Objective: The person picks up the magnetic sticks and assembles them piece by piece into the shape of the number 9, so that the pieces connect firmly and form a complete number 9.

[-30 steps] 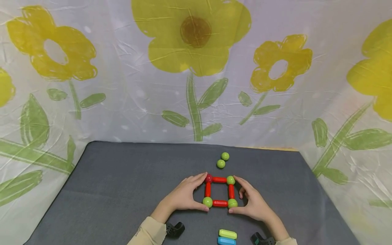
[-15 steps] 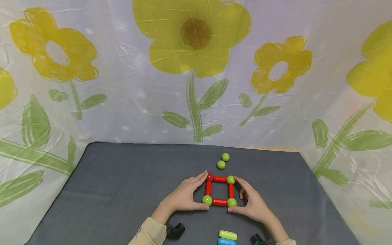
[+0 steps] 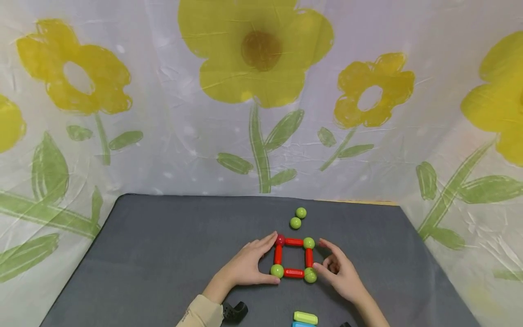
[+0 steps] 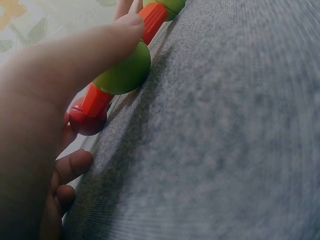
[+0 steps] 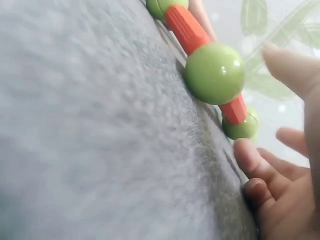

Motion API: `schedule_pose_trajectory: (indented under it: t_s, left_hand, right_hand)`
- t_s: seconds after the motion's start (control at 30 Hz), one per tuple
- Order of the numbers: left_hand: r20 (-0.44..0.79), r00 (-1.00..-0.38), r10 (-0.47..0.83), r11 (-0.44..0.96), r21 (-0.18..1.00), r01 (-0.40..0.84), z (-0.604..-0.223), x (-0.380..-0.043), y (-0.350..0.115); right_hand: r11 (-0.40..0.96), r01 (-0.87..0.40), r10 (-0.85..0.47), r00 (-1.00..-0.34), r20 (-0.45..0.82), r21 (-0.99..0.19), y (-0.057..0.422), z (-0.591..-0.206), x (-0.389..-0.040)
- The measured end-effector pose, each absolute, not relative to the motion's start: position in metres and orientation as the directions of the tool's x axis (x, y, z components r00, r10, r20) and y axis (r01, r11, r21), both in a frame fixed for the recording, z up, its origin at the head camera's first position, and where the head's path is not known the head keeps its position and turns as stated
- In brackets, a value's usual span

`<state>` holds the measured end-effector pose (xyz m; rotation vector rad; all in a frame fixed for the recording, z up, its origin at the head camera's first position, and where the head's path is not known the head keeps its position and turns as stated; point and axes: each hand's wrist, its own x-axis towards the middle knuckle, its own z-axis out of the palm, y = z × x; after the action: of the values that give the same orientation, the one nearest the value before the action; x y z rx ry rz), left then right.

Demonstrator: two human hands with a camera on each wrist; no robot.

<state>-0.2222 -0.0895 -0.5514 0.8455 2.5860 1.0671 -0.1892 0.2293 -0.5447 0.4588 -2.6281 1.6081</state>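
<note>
A square (image 3: 294,273) made of red rods with balls at its corners lies on the dark tabletop in the head view. Its far left corner is a red ball (image 3: 280,240); the other corners are green balls. My left hand (image 3: 245,263) holds the square's left side, index finger at the red ball and thumb at the near left green ball (image 3: 277,271). In the left wrist view the thumb (image 4: 100,47) overlaps that green ball (image 4: 130,72). My right hand (image 3: 341,274) is just off the right side, thumb and fingers spread apart, near the right green ball (image 5: 216,74).
Beyond the square sit two loose green balls (image 3: 296,223). Nearer me lie a yellow-green rod (image 3: 305,317) and a blue rod (image 3: 303,324), side by side. A flower-printed cloth (image 3: 184,136) stands behind the dark tabletop (image 3: 171,245).
My right hand has let go of the square's right side and drawn slightly outward, its thumb lifting from the near right ball. The left hand stays at its side.
</note>
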Motion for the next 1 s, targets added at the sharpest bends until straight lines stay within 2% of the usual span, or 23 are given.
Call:
schedule_pose_trajectory:
  t_s: [0.13,0.27,0.47,0.57,0.73,1.0]
  left_hand:
    - [0.021,-0.812,0.583,0.563,0.710,0.423,-0.553,-0.222,-0.088]
    - [0.032,-0.810,0.585,0.561,0.705,0.433,-0.551,-0.222,-0.088]
    - [0.041,-0.807,0.589,0.572,0.684,0.452,-0.549,-0.223,-0.088]
    - [0.042,-0.804,0.593,0.567,0.687,0.454,-0.548,-0.223,-0.089]
    - [0.033,-0.803,0.595,0.567,0.690,0.449,-0.549,-0.222,-0.090]
    - [0.030,-0.807,0.589,0.576,0.685,0.446,-0.552,-0.222,-0.089]
  right_hand:
    - [0.363,-0.169,-0.109,-0.984,0.138,-0.916,0.232,-0.542,-0.176]
    - [0.384,-0.070,-0.007,-0.997,0.073,-0.921,0.228,-0.540,-0.158]
    - [0.432,0.099,0.035,-0.995,-0.093,-0.896,0.216,-0.537,-0.134]
    - [0.459,0.100,-0.039,-0.990,-0.132,-0.883,0.216,-0.535,-0.125]
    - [0.483,0.007,-0.239,-0.961,-0.139,-0.876,0.222,-0.534,-0.115]
    - [0.423,-0.204,-0.440,-0.898,-0.004,-0.883,0.232,-0.541,-0.109]
